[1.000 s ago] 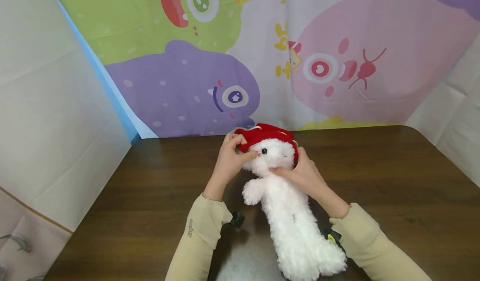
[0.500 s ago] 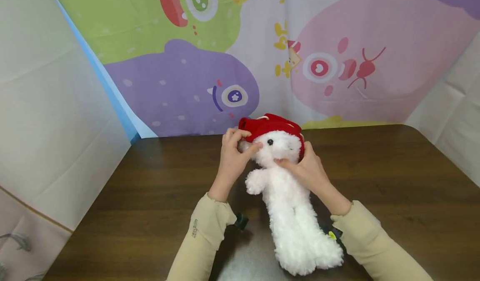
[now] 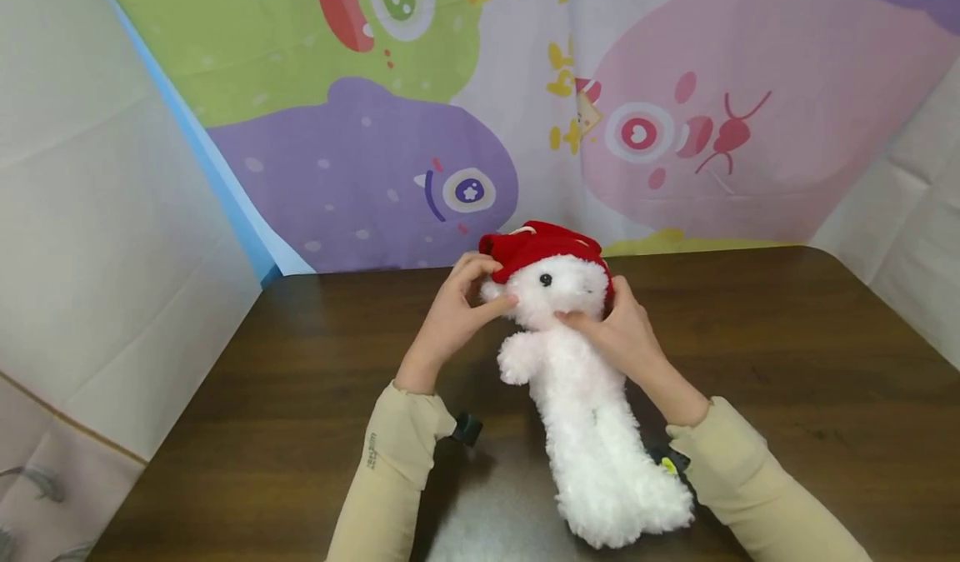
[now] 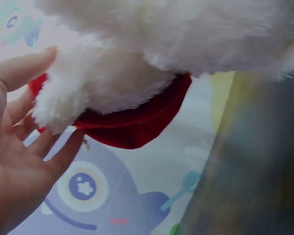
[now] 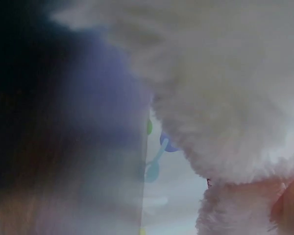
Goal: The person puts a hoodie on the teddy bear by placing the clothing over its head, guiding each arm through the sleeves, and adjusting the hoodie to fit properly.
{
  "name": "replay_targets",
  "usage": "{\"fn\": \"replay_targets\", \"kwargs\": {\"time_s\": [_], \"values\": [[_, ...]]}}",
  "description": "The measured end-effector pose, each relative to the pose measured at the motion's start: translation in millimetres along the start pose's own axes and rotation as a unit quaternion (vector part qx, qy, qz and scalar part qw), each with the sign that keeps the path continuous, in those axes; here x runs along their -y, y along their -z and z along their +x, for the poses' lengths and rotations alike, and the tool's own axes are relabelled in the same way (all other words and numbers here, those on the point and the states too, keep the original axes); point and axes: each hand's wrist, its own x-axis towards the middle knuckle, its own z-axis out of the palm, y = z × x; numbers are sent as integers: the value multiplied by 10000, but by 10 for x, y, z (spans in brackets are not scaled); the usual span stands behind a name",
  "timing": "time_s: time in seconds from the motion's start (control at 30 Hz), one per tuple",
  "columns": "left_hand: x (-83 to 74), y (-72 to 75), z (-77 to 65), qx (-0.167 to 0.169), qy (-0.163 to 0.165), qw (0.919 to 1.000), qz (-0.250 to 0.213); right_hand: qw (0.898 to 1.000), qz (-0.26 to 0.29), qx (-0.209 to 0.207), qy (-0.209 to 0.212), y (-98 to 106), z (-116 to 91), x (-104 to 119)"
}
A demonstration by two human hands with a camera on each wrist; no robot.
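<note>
A white fluffy plush toy [image 3: 585, 412], with a black eye showing, is held up at a slant above the table, its feet toward me. On its head sits a red hat [image 3: 551, 245] with a pale cord. My left hand [image 3: 453, 303] grips the side of the head at the ear, thumb on the cheek and fingers at the hat's edge. In the left wrist view those fingers reach behind the ear, touching the red cloth. My right hand [image 3: 630, 333] holds the head's other side, thumb under the chin; its fingers are mostly hidden behind the toy. White fur fills much of the right wrist view.
A dark brown wooden table [image 3: 300, 412] lies beneath the toy. Behind it hangs a cloth backdrop [image 3: 360, 187] printed with cartoon creatures. White panels stand at both sides. Dark wrist devices [image 3: 467, 429] show below the sleeves.
Both hands have raised the toy's head and hat slightly and moved them to the right. The left wrist shifted a little left within the last half second. Both hands remain on the head.
</note>
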Motion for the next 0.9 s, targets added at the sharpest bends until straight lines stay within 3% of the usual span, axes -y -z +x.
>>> {"fn": "replay_targets", "kwargs": {"time_s": [0.2,0.43,0.67,0.9], "values": [[-86,98,-22,496,-208,9980,346,9997,188,-96,117,36,-6,32],[135,201,12,1017,-268,9943,187,9991,421,54,16,47,-15,42],[195,209,26,929,-350,9950,-41,9956,877,339,-66,35,-46,87],[234,157,29,508,-295,9983,-30,9943,1014,327,-3,12,-69,135]]}}
